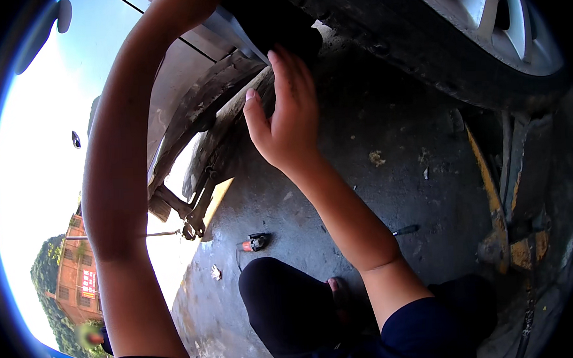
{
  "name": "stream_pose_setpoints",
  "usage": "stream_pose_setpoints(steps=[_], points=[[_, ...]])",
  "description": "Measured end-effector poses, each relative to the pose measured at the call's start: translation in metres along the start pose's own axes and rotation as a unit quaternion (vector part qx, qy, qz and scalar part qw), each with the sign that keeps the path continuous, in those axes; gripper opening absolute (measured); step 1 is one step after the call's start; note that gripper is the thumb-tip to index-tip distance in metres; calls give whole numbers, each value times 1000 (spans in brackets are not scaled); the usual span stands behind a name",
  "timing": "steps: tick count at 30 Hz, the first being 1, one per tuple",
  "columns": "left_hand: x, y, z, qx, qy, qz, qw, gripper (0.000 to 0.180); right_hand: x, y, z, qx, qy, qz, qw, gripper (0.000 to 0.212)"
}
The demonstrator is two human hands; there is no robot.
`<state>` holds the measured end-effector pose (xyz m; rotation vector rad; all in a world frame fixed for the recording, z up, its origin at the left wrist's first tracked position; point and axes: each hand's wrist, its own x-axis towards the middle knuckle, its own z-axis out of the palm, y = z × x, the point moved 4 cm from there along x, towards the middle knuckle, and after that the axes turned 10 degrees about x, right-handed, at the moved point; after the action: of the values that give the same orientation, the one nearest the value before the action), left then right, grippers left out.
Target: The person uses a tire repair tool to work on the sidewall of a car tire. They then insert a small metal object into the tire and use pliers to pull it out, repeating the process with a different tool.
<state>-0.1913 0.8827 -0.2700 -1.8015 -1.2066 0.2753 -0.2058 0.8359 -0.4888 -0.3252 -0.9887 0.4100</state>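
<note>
My left hand (pixel 189 5) reaches up to the top of the view, by the edge of a silver car body (pixel 189 68). Its fingers are out of sight behind the dark wheel-arch area. My right hand (pixel 287 118) is raised with the thumb apart and the fingers stretched upward, holding nothing visible. Its fingertips are close to a dark liner-like piece (pixel 293 35) under the arch; whether they touch it cannot be made out. A tyre (pixel 415 58) with a silver spoked rim (pixel 481 14) fills the upper right.
A jack (pixel 192 226) with a rod stands below the car. On the dark floor (pixel 300 210) lie an orange-and-black power tool (pixel 256 243) and a thin hand tool (pixel 406 229). Worn yellow metal framework (pixel 488 176) stands at right. Another person (pixel 100 339) is at far lower left.
</note>
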Motion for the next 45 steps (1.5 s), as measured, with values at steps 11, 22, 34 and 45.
stream_pose_setpoints(steps=[11, 22, 34, 45], points=[[-1, -6, 8, 20, 32, 19, 999, 15, 1, 1, 0, 11, -4, 8, 1000, 57], [-8, -10, 21, 50, 82, 45, 994, 15, 0, -3, -2, -2, -23, 24, 999, 55], [-8, -4, 28, 84, 92, 5, 992, 12, 7, -7, -6, 24, -50, 77, 996, 48], [-4, -4, 31, 86, 29, 47, 995, 15, 5, 0, -10, 19, -37, 62, 997, 46]])
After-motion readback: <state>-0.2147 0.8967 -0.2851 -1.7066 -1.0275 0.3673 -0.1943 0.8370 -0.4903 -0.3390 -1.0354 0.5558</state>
